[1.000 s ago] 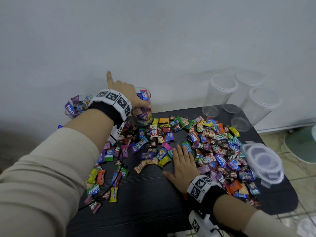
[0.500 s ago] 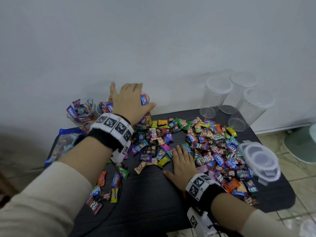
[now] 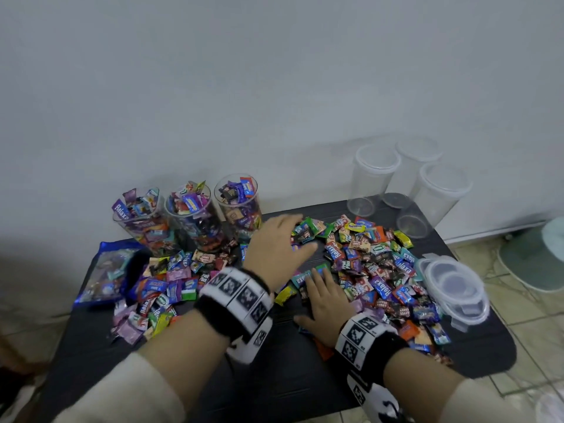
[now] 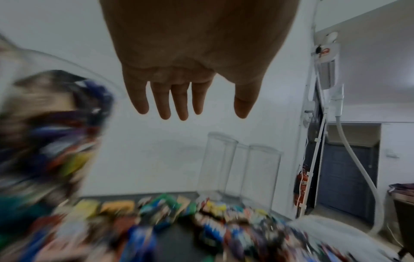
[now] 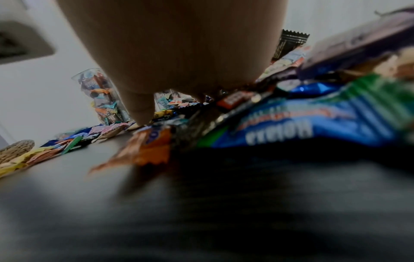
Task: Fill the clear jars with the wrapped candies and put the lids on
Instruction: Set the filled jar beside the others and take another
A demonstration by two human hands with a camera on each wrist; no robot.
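Observation:
Three clear jars full of wrapped candies stand at the table's back left; the rightmost filled jar [image 3: 239, 204] has no lid. My left hand [image 3: 282, 239] hovers open just right of it, above the candy pile [image 3: 366, 264], fingers [image 4: 164, 104] straight and holding nothing. My right hand [image 3: 325, 297] lies flat on candies at the pile's near edge, and its wrist view is dark and blurred with wrappers [image 5: 280, 127] close by. Three empty clear jars [image 3: 374, 178] stand at the back right. A stack of clear lids [image 3: 454, 285] sits at the right edge.
A blue candy bag [image 3: 105, 276] lies at the table's left edge. More loose candies [image 3: 164, 288] spread in front of the filled jars. The dark table [image 3: 274, 377] shows bare surface near me. A white wall rises right behind the jars.
My left hand let go of the rightmost filled jar and moved right and toward me, over the candy pile. The head view shifted, bringing all three filled jars into sight. The right hand stayed put.

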